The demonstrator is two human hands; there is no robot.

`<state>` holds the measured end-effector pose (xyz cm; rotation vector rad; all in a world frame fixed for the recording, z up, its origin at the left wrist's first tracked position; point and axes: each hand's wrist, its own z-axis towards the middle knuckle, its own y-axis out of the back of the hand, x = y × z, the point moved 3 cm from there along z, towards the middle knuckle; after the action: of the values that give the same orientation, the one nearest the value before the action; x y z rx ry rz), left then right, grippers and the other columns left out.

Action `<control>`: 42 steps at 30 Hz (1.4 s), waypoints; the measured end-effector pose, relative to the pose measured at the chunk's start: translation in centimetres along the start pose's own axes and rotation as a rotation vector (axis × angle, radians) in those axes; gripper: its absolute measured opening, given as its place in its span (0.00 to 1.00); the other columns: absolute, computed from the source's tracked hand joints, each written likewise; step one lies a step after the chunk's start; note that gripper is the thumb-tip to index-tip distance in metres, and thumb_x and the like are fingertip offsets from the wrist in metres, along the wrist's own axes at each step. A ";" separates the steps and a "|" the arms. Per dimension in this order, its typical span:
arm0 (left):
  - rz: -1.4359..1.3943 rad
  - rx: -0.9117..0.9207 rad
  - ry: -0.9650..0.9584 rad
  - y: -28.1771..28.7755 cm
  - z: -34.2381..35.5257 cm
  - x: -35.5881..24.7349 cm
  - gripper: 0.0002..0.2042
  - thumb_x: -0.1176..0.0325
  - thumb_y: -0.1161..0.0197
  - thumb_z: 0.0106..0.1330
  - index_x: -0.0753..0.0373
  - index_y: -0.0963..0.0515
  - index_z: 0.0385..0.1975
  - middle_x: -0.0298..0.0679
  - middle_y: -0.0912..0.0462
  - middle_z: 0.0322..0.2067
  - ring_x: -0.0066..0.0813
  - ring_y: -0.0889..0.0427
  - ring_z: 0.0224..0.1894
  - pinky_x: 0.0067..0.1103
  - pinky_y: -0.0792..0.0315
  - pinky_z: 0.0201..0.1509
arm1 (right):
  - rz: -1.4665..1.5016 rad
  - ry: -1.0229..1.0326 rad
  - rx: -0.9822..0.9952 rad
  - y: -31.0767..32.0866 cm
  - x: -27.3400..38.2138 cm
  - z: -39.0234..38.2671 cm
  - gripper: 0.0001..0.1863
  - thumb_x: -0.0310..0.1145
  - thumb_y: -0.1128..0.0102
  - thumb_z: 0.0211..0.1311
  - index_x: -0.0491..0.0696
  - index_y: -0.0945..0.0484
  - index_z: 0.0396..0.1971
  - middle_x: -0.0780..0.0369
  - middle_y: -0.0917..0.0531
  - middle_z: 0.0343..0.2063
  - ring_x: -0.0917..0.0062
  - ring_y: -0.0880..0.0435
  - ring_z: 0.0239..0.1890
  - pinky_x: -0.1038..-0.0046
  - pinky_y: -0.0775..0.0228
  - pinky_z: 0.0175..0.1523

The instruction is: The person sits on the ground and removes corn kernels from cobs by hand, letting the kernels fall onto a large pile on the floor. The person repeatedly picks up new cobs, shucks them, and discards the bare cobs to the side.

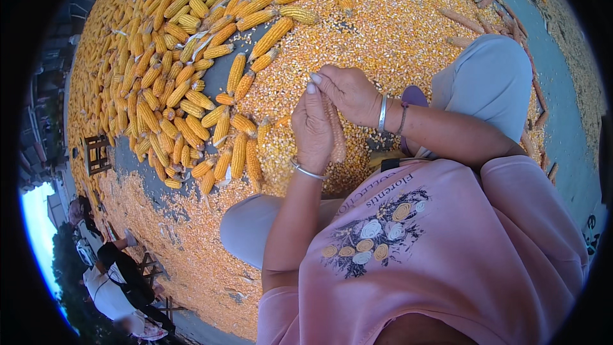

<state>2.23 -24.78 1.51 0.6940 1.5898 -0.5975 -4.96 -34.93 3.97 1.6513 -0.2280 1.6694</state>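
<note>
Both my hands are closed on one corn cob (336,133), which looks stripped and pinkish along the part that shows. My left hand (312,126) wraps its near side, thumb pointing up along it. Around its upper end curls my right hand (352,92), its thumb close to the left thumb. The cob's top is hidden by my fingers. Loose yellow kernels (357,32) lie spread beneath and beyond my hands. To the left, whole yellow ears of corn (185,124) are heaped, the nearest just beside my left hand.
Bare cobs (461,20) lie in a line along the right of the kernels, past my bent knee (488,83). A small wooden stool (97,155) stands at the left by the heap. Another person (115,287) sits at the lower left near more stools.
</note>
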 end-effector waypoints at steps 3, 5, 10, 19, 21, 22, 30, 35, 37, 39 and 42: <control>-0.046 0.000 0.149 0.4 -0.1 0.4 0.26 0.45 0.57 0.75 0.64 0.26 0.32 0.38 0.24 0.20 0.26 0.25 0.16 0.23 0.29 0.15 | -0.047 0.011 -0.005 0.1 0.1 -0.1 0.18 0.42 0.49 0.71 0.44 0.26 0.25 0.49 0.22 0.20 0.51 0.21 0.26 0.57 0.30 0.32; -0.144 -0.016 0.255 0.2 -0.3 0.2 0.23 0.50 0.55 0.77 0.63 0.25 0.28 0.33 0.26 0.21 0.19 0.30 0.23 0.21 0.33 0.25 | -0.069 -0.003 -0.004 0.1 0.0 -0.1 0.18 0.42 0.49 0.71 0.44 0.26 0.25 0.49 0.22 0.20 0.51 0.21 0.26 0.57 0.30 0.32; -0.211 0.012 0.350 0.7 0.2 1.6 0.24 0.48 0.59 0.77 0.64 0.27 0.32 0.40 0.24 0.18 0.30 0.25 0.14 0.26 0.30 0.13 | -0.015 0.024 -0.005 0.1 -0.6 -0.1 0.19 0.42 0.50 0.73 0.42 0.28 0.26 0.51 0.27 0.18 0.55 0.28 0.22 0.63 0.35 0.30; -0.316 -0.091 0.438 1.2 -0.1 -1.7 0.19 0.55 0.54 0.77 0.67 0.24 0.40 0.41 0.20 0.30 0.26 0.22 0.25 0.21 0.24 0.26 | -0.020 0.043 0.037 0.7 0.6 0.3 0.17 0.41 0.50 0.73 0.43 0.29 0.28 0.51 0.26 0.19 0.55 0.25 0.23 0.63 0.34 0.30; -0.192 -0.101 0.382 2.1 0.4 -1.6 0.18 0.57 0.54 0.76 0.67 0.24 0.45 0.42 0.20 0.35 0.27 0.21 0.32 0.23 0.21 0.31 | -0.104 0.093 0.033 1.0 1.1 0.4 0.15 0.40 0.49 0.72 0.43 0.29 0.29 0.50 0.26 0.19 0.54 0.24 0.24 0.62 0.34 0.30; -0.140 -0.103 0.375 2.5 0.5 -1.7 0.18 0.57 0.53 0.76 0.68 0.26 0.48 0.43 0.21 0.40 0.30 0.21 0.37 0.27 0.21 0.35 | -0.136 0.100 0.039 1.4 1.7 0.5 0.15 0.39 0.48 0.72 0.43 0.29 0.30 0.50 0.25 0.19 0.53 0.23 0.24 0.62 0.33 0.29; -0.119 -0.148 0.387 3.2 0.6 -2.6 0.14 0.67 0.46 0.70 0.70 0.27 0.48 0.46 0.25 0.50 0.39 0.24 0.51 0.35 0.19 0.46 | -0.557 0.182 -0.005 9.4 4.5 2.9 0.16 0.43 0.47 0.70 0.43 0.29 0.33 0.49 0.21 0.19 0.51 0.19 0.25 0.55 0.28 0.30; -0.121 -0.091 0.372 2.9 0.4 -2.3 0.11 0.70 0.45 0.69 0.70 0.26 0.45 0.46 0.22 0.46 0.38 0.22 0.49 0.32 0.19 0.46 | -1.113 0.180 -0.133 23.1 1.6 4.0 0.15 0.40 0.48 0.71 0.41 0.30 0.36 0.48 0.20 0.22 0.51 0.18 0.28 0.54 0.26 0.33; -0.128 -0.068 0.374 2.8 0.4 -2.1 0.10 0.70 0.45 0.69 0.70 0.26 0.44 0.46 0.22 0.45 0.38 0.21 0.48 0.32 0.19 0.45 | -1.439 0.017 -0.103 30.1 0.6 2.7 0.14 0.37 0.46 0.70 0.40 0.30 0.38 0.48 0.19 0.25 0.51 0.17 0.31 0.55 0.25 0.35; -0.129 -0.059 0.377 2.6 0.3 -2.1 0.10 0.70 0.45 0.69 0.69 0.26 0.44 0.46 0.22 0.45 0.37 0.20 0.47 0.31 0.20 0.44 | -1.602 -0.185 -0.131 37.1 -0.2 0.6 0.13 0.35 0.45 0.68 0.39 0.30 0.40 0.48 0.17 0.27 0.51 0.16 0.34 0.55 0.23 0.38; -0.129 -0.051 0.391 2.6 0.4 -1.8 0.09 0.70 0.44 0.68 0.69 0.26 0.43 0.45 0.21 0.44 0.36 0.20 0.46 0.30 0.20 0.43 | -1.567 -0.257 -0.271 39.3 0.7 0.1 0.10 0.33 0.45 0.67 0.41 0.28 0.41 0.47 0.17 0.30 0.51 0.17 0.37 0.55 0.25 0.40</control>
<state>4.54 -23.45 3.23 0.7029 2.0179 -0.5341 -28.93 -62.02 19.46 1.1614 0.5787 0.2160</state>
